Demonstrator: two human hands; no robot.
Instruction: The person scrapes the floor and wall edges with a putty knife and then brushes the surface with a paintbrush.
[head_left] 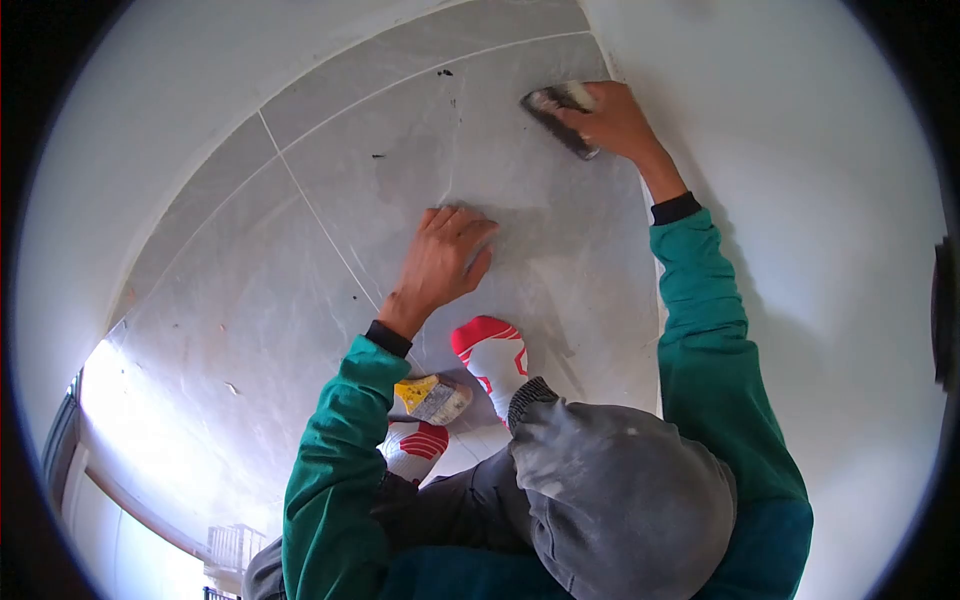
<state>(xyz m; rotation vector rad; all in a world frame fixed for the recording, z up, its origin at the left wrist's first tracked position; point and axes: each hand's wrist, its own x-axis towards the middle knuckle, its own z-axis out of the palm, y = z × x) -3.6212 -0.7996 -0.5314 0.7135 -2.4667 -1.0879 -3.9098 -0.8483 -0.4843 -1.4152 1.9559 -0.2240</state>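
My right hand [612, 120] grips a flat, wide tool [563, 130] with a dark edge and a pale middle, held down at the tiled floor near the right wall. The tool's exact kind does not show, and my fingers hide part of it. Palm down, my left hand [440, 255] rests over the grey floor tiles [330, 200], thumb apart from slightly bent fingers and nothing in it. Behind its wrist, between my two feet, lies a brush-like tool [435, 398] with a yellow part, a grey band and a pale end.
White walls [800, 200] border the floor on the right and far side. My sock-covered foot [495, 355] stands below the left hand. Small dark bits [445, 72] lie scattered on the tiles. At lower left, a door frame [65, 430] lets in bright light.
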